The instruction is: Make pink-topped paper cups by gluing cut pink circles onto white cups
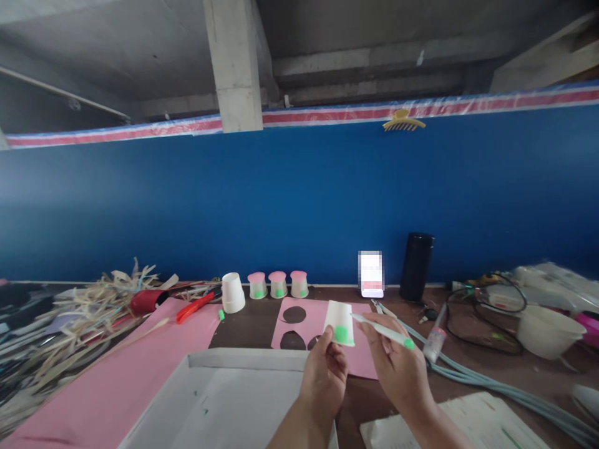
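Observation:
My left hand [324,373] holds a small white paper cup [339,322] upside down, with a green painted patch on its side. My right hand [395,358] grips a white marker [382,330] with a green end, its tip pointing at the cup. Behind the hands lies a pink sheet [314,330] with round holes cut out of it. Three small cups with pink tops and green patches [278,284] stand in a row by the blue wall, next to a plain white cup [233,292].
A white shallow box [234,399] sits in front of me. A large pink sheet [116,386] and a pile of straw strips [88,312] lie left, with an orange cutter [194,307]. A phone [371,274], black cylinder [416,267], cables, glue tube [435,337] and white bowl [550,332] are right.

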{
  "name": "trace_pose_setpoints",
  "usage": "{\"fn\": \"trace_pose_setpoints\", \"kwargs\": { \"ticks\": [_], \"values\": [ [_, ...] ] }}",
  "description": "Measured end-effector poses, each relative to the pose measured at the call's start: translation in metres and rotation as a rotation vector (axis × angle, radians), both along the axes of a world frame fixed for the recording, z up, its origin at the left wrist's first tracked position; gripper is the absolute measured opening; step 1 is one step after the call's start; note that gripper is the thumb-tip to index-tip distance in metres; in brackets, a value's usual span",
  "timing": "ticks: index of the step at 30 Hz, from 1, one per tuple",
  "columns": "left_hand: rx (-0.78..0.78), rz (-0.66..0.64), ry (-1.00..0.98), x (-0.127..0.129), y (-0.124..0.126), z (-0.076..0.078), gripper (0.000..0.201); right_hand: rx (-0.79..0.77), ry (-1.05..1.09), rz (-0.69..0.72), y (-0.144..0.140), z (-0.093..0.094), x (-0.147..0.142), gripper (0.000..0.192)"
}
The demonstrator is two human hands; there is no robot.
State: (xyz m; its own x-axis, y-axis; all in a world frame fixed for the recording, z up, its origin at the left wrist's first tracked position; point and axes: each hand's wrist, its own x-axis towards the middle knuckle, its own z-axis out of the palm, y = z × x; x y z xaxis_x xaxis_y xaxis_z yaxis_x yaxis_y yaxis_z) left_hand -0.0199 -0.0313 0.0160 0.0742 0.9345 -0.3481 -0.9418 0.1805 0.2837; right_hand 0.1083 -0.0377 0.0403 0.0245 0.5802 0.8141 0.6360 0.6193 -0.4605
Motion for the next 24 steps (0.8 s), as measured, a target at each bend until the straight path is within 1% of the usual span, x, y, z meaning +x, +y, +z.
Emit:
{"fn": "trace_pose_setpoints", "kwargs": {
  "ticks": [5,13,24],
  "values": [
    [-0.029,0.004,0.011,0.0002,-0.0026,0.0031,0.012,0.005,-0.002,0.006,-0.0009,0.0013,-0.0009,0.019],
    [-0.056,0.015,-0.011,-0.0003,-0.0006,0.0031,0.011,-0.012,-0.003,0.013,-0.0018,0.0038,-0.0018,0.019],
    [-0.051,0.017,-0.025,-0.0005,-0.0013,0.0036,0.009,0.011,-0.001,0.011,-0.0008,0.0019,-0.0023,0.017]
  ]
}}
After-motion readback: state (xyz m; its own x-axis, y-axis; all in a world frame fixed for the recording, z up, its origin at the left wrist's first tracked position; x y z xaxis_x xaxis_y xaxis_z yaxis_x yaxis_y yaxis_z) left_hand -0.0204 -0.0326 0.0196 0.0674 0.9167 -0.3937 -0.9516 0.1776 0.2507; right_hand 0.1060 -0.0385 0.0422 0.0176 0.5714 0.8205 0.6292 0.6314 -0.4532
